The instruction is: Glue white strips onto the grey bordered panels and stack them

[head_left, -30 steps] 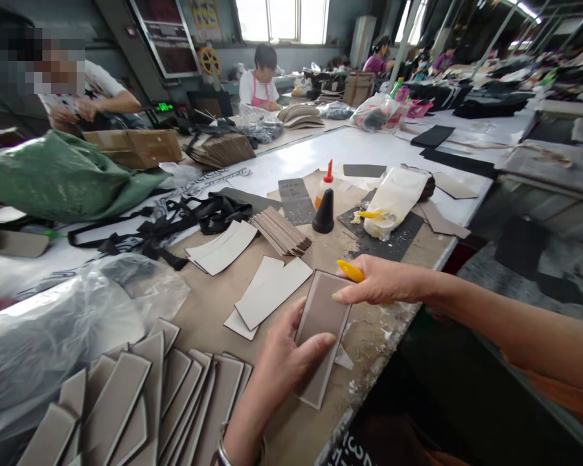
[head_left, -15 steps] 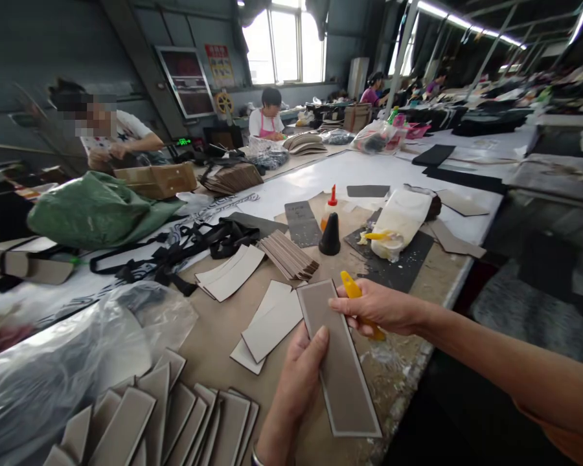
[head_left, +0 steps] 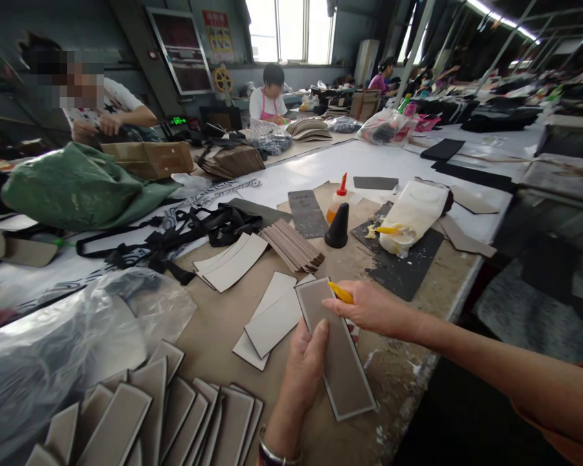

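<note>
My left hand grips a long grey-brown panel with a pale border along its edges, thumb on top and fingers beneath. The panel is tilted above the table. At its far right edge, my right hand is closed around a yellow plastic scraper; only one end shows beyond the fingers. Its fingertips touch the panel's upper part. Just left of the panel lie overlapping white cards with dark edges. Several similar pale-bordered panels are fanned out at the lower left.
A black cone stands before a red-tipped bottle. A glue-smeared white container rests on a dark board. Stacked brown strips, black straps and clear plastic lie leftward. Two people work across the table.
My right hand has turned the yellow scraper, so less of it shows and its tip points at the panel's top corner. The view has shifted slightly.
</note>
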Demonstrator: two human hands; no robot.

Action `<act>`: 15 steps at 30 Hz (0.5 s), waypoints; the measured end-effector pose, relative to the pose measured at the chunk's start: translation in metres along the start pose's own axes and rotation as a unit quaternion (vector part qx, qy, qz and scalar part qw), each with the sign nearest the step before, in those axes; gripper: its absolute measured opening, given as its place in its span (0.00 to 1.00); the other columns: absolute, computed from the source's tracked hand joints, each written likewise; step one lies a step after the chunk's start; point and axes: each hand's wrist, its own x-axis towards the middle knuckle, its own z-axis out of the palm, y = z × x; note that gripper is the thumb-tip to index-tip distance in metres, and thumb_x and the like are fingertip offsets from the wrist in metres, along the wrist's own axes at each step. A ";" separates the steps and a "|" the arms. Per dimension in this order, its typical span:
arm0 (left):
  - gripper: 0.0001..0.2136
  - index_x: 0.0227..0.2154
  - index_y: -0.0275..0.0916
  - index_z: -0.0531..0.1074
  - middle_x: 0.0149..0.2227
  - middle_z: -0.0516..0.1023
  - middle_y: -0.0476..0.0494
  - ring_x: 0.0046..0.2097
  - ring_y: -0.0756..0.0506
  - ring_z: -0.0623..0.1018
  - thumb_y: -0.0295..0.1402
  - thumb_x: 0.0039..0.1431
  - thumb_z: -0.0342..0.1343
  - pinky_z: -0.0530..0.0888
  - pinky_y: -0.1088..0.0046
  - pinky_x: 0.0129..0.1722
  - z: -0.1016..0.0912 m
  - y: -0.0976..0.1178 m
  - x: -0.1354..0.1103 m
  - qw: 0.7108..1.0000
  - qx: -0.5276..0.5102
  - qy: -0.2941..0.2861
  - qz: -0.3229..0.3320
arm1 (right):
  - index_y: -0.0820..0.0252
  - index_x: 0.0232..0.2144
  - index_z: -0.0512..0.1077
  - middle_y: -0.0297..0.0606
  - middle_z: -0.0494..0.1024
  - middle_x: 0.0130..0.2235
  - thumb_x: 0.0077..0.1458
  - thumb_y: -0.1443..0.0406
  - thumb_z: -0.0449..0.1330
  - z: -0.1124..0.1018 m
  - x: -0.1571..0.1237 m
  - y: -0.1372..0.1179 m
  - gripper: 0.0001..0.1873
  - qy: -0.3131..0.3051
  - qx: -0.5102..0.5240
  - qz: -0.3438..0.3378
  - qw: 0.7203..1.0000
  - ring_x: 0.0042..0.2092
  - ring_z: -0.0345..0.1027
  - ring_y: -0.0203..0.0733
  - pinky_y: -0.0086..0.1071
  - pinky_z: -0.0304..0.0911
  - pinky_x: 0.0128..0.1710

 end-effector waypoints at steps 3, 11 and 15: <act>0.17 0.42 0.38 0.67 0.34 0.78 0.43 0.32 0.45 0.78 0.43 0.53 0.57 0.74 0.72 0.31 -0.005 0.003 0.000 1.000 -0.018 -0.023 -0.003 | 0.60 0.22 0.62 0.26 0.62 0.14 0.51 0.51 0.56 0.001 0.004 0.001 0.19 -0.064 0.123 0.055 0.989 0.15 0.53 0.29 0.23 0.51 0.15; 0.17 0.42 0.38 0.66 0.35 0.78 0.42 0.32 0.45 0.78 0.42 0.54 0.57 0.75 0.72 0.30 -0.010 0.011 0.000 0.997 -0.044 -0.060 -0.015 | 0.61 0.20 0.60 0.24 0.60 0.13 0.42 0.44 0.61 0.005 0.014 0.005 0.27 -0.119 0.336 0.129 0.925 0.13 0.46 0.24 0.19 0.42 0.11; 0.17 0.42 0.38 0.67 0.32 0.78 0.44 0.31 0.46 0.78 0.41 0.52 0.58 0.75 0.72 0.31 -0.010 0.009 0.001 0.997 -0.058 -0.037 -0.022 | 0.60 0.18 0.59 0.23 0.57 0.12 0.45 0.47 0.60 0.010 0.018 0.005 0.25 -0.088 0.309 0.112 0.940 0.12 0.45 0.24 0.20 0.40 0.11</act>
